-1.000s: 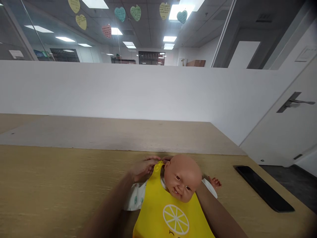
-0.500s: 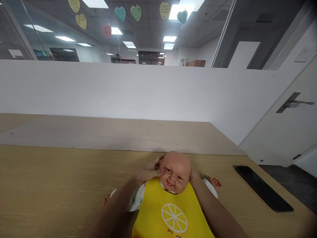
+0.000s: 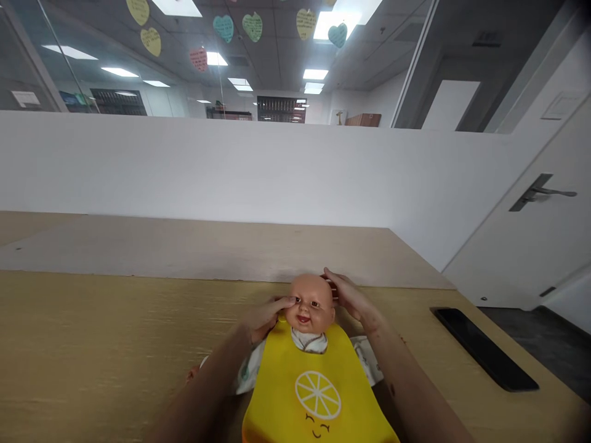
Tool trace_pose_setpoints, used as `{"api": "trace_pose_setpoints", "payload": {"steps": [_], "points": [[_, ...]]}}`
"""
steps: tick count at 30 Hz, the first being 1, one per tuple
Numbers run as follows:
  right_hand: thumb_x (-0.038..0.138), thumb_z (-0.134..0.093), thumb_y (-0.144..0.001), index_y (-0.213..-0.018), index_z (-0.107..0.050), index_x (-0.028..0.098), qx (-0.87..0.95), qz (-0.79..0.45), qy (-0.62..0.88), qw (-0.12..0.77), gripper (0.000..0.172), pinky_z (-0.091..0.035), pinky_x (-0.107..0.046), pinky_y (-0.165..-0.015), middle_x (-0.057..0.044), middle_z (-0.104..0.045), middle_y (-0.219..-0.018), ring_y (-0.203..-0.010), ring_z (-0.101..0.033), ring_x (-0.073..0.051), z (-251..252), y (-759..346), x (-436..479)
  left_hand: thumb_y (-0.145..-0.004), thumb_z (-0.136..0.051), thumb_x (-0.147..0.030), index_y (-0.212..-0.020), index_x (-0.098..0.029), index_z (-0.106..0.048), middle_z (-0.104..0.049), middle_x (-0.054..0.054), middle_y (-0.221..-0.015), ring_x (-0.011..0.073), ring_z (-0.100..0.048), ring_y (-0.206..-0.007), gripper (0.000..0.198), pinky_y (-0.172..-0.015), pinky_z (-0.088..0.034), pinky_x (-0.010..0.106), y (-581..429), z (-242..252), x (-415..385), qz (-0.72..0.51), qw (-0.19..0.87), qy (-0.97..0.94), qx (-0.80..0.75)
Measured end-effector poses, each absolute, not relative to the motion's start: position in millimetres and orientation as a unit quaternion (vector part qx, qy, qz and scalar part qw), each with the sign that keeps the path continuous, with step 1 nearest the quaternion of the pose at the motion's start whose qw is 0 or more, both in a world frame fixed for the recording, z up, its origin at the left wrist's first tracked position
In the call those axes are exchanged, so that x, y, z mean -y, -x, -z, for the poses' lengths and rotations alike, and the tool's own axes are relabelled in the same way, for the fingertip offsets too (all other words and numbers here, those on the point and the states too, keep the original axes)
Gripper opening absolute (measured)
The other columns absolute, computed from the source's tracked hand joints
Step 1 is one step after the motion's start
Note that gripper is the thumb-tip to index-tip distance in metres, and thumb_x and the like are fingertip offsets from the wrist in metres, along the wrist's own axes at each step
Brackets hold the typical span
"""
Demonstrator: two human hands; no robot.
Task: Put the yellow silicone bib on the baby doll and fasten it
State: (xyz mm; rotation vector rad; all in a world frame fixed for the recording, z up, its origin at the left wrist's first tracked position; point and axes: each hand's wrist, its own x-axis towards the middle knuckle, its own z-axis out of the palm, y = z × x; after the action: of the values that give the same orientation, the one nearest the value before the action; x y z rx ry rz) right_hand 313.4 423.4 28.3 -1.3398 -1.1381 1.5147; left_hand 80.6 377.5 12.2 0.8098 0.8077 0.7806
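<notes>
Plainly, the head of the smooth, bald, plastic baby doll (image 3: pixel 311 304) lies between the two hands, at the far end of its body. The doll is on the wood-grain counter (image 3: pixel 92 344), face up, its long axis running from the head back toward the person. A bright yellow bib with a white citrus-slice print (image 3: pixel 277 394) covers its chest, and a white cloth collar (image 3: pixel 308 341) shows in the neck opening.

The left hand (image 3: pixel 265 317) is beside the bib's neck edge, thumb laid on the doll's cheek; its fingers are hidden, so I cannot tell how far they are closed. The right hand (image 3: pixel 348 298) is partly open, fingers curved at the other side of the head; whether they touch it is unclear. Each hand is about equally near the head. A flat black rectangular slab (image 3: pixel 484 347) lies well apart, beyond the right forearm.
</notes>
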Motion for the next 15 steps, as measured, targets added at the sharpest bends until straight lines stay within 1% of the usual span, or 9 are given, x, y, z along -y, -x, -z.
{"api": "trace_pose_setpoints", "payload": {"steps": [2,4,6,8,11,15], "points": [[0.068,-0.062,-0.078,-0.103,-0.065,0.020,0.492,-0.614,0.492,0.373,0.054,-0.048,-0.027,-0.060,-0.008,-0.066,-0.099,-0.080,-0.061,-0.019,-33,-318,-419,-0.069,-0.080,-0.041,-0.099,-0.014,-0.072,-0.075,0.008,-0.101,0.0241,-0.064,-0.107,0.041,-0.093,-0.046,0.030,-80,-16,-377,-0.367,0.765,-0.370,-0.380],[0.066,-0.064,-0.078,-0.111,-0.062,0.024,0.517,-0.627,0.456,0.362,0.053,-0.049,-0.026,-0.062,-0.006,-0.064,-0.104,-0.084,-0.060,-0.018,-33,-322,-415,-0.069,-0.080,-0.040,-0.099,-0.014,-0.072,-0.076,0.007,-0.098,0.0234,-0.065,-0.105,0.040,-0.092,-0.046,0.030,-80,-19,-378,-0.372,0.759,-0.356,-0.398],[0.059,-0.070,-0.078,-0.117,-0.059,0.028,0.520,-0.641,0.431,0.364,0.051,-0.050,-0.025,-0.068,-0.004,-0.062,-0.107,-0.087,-0.060,-0.016,-32,-322,-412,-0.070,-0.079,-0.039,-0.101,-0.015,-0.071,-0.076,0.005,-0.094,0.0228,-0.066,-0.101,0.039,-0.090,-0.047,0.030,-81,-19,-379,-0.381,0.749,-0.337,-0.424],[0.047,-0.077,-0.075,-0.121,-0.056,0.029,0.516,-0.651,0.413,0.373,0.054,-0.050,-0.024,-0.075,-0.004,-0.061,-0.113,-0.095,-0.060,-0.017,-31,-318,-411,-0.073,-0.077,-0.041,-0.104,-0.016,-0.071,-0.076,0.005,-0.093,0.0233,-0.067,-0.097,0.040,-0.087,-0.049,0.031,-82,-18,-381,-0.383,0.747,-0.321,-0.438],[0.037,-0.081,-0.071,-0.120,-0.054,0.029,0.499,-0.654,0.410,0.393,0.057,-0.051,-0.025,-0.081,-0.005,-0.059,-0.120,-0.107,-0.059,-0.020,-30,-309,-410,-0.077,-0.073,-0.046,-0.109,-0.016,-0.071,-0.076,0.008,-0.099,0.0245,-0.068,-0.099,0.044,-0.088,-0.050,0.032,-83,-14,-384,-0.395,0.757,-0.320,-0.411],[0.037,-0.080,-0.071,-0.113,-0.056,0.027,0.484,-0.652,0.416,0.410,0.050,-0.050,-0.025,-0.077,-0.005,-0.061,-0.115,-0.105,-0.059,-0.020,-28,-304,-411,-0.079,-0.070,-0.052,-0.114,-0.016,-0.069,-0.074,0.011,-0.111,0.0258,-0.066,-0.108,0.051,-0.093,-0.049,0.033,-84,-9,-386,-0.400,0.759,-0.349,-0.375]]}}
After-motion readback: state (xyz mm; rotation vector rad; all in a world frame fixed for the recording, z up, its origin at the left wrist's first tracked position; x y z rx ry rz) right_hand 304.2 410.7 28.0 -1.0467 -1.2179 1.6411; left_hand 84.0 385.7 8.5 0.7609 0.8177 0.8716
